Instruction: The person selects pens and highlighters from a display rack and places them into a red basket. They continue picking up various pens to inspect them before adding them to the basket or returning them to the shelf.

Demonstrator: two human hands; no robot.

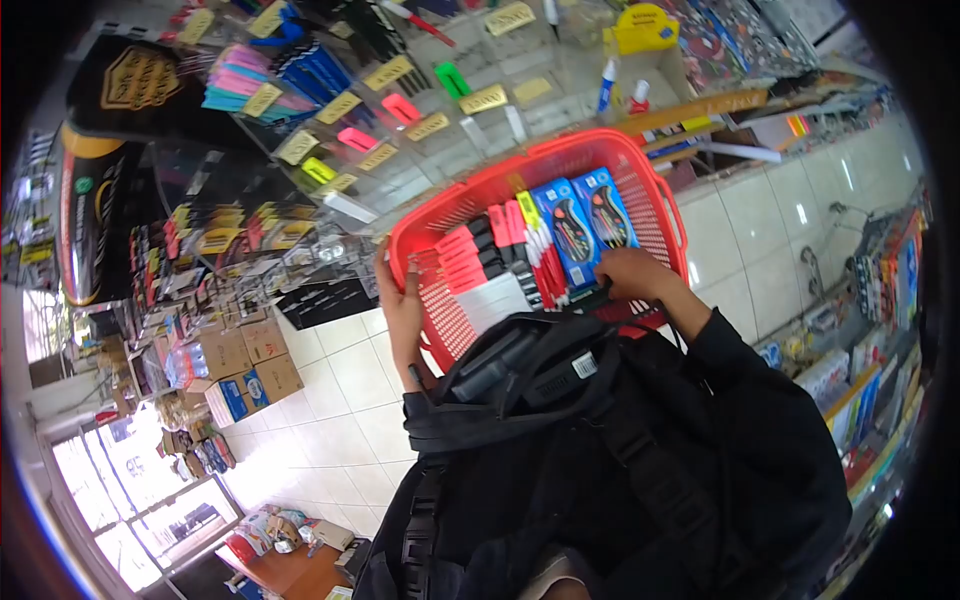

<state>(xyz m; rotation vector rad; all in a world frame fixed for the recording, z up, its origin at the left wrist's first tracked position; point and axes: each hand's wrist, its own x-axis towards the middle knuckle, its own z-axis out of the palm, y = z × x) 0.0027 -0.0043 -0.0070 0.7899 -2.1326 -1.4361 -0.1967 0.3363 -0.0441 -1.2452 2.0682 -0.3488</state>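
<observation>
I'd want basket point(645, 180) level, left fingers point(411, 283) grasping rim; right fingers point(607, 270) by blue packs point(570, 238), can't tell grip; go gently

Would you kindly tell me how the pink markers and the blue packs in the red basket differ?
The pink markers are slim sticks, while the blue packs are flat and broader. The pink markers look mostly plain, whereas the blue packs have printed fronts. The pink markers lie toward the basket's left side; the blue packs lie toward its right, near the right hand. Both are inside the red basket.
</observation>
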